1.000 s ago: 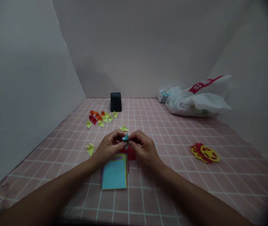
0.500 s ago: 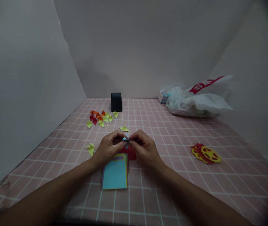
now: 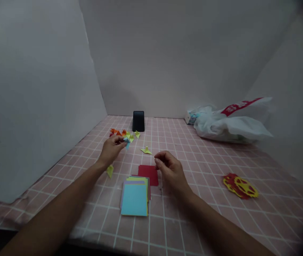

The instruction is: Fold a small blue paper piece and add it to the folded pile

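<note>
My left hand [image 3: 112,147] is stretched forward and to the left, its fingers pinched on a small folded blue paper piece [image 3: 126,141]. It hovers just in front of a pile of folded orange, red and yellow paper pieces [image 3: 122,134]. My right hand [image 3: 170,169] stays near the middle, fingers loosely curled with nothing in them, beside a red paper square [image 3: 148,174]. A stack of coloured paper sheets [image 3: 135,196], blue on top, lies below both hands.
A black phone [image 3: 138,121] stands at the back wall. Single yellow folded pieces lie at the centre [image 3: 146,150] and by my left wrist [image 3: 110,170]. A white plastic bag [image 3: 230,122] sits back right. A red and yellow paper cut-out [image 3: 240,185] lies right.
The hands have parted. My left hand carried the blue folded piece forward and left toward the pile; my right hand let go of it and stayed back. The view shifted slightly.
</note>
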A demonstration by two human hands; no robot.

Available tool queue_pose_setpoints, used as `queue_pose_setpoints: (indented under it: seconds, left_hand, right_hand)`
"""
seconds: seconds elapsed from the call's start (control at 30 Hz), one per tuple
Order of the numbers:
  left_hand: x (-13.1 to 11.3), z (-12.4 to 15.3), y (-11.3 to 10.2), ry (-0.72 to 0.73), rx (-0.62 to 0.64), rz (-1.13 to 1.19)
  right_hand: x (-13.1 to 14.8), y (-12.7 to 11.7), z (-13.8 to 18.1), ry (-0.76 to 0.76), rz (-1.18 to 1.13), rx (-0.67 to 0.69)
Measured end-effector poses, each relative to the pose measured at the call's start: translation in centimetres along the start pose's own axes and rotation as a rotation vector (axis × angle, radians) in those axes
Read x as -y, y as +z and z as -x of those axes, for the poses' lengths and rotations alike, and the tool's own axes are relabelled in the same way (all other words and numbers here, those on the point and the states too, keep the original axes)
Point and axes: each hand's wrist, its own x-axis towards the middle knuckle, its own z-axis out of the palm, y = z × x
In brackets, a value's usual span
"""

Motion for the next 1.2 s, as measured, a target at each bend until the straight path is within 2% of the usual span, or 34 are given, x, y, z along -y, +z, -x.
queue_pose_setpoints:
  seconds: [0.03,0.2,0.33,0.63,0.93,1.2]
  left_hand:
    - [0.7,-0.8,-0.7,-0.037,-0.013,-0.121]
    - [2.8,-2.2,-2.7,-0.109,0.035,-0.236]
    - [3.3,-2.0,-2.8,-0.097,0.092,-0.346]
    - [4.5,-2.7,-2.6,-0.054,0.075,-0.593]
    - [4.9,-2.9,-2.9,-0.028,0.096,-0.554]
    - [3.3,-2.9,-4.4,-0.013,0.072,-0.408]
  right_hand:
    - [0.0,0.0,0.0,0.006,-0.005,0.003]
    - [0.3,-0.1,0.0,0.028,-0.02,0.006]
    - [0.3,-0.1,-0.1,0.022,-0.018,0.0]
    - [0.1,0.0,0.0,0.033,-0.017,0.004]
    - [0.6,-0.1,0.1,0.052,-0.037,0.04]
    - [1.7,-0.5,0.3,-0.062,0.042,0.053]
